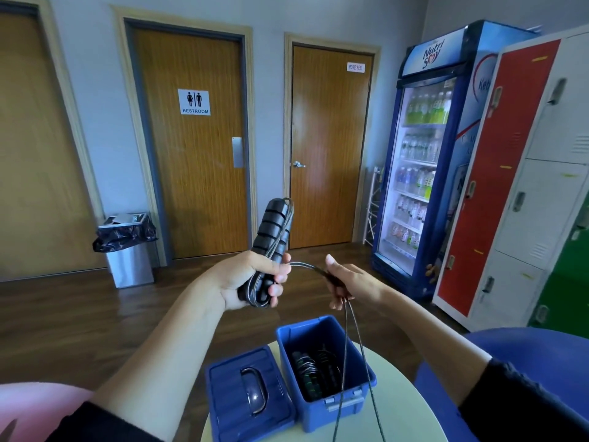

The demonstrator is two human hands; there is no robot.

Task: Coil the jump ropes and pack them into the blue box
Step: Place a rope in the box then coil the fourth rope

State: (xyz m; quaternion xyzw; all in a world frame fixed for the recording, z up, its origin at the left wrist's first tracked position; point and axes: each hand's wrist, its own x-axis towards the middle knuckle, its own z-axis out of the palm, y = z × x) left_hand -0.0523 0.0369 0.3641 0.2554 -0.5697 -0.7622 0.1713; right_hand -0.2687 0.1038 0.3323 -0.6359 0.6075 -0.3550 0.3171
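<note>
My left hand (247, 280) grips two black ribbed jump rope handles (272, 229) held together and pointing up, with loops of thin grey rope wound along them. From there the rope (306, 266) runs right into my right hand (349, 282), which pinches it. Two strands (353, 346) hang down from that hand across the open blue box (322, 406) and past the table edge. Inside the box lie coiled jump ropes (314, 373) with black and green handles.
The box's blue lid (245, 400) with a handle lies left of it on a small round white table (395, 419). A blue seat (541, 355) is at the right, lockers (522, 186) and a drinks fridge (427, 161) behind. A steel bin (129, 250) stands by the doors.
</note>
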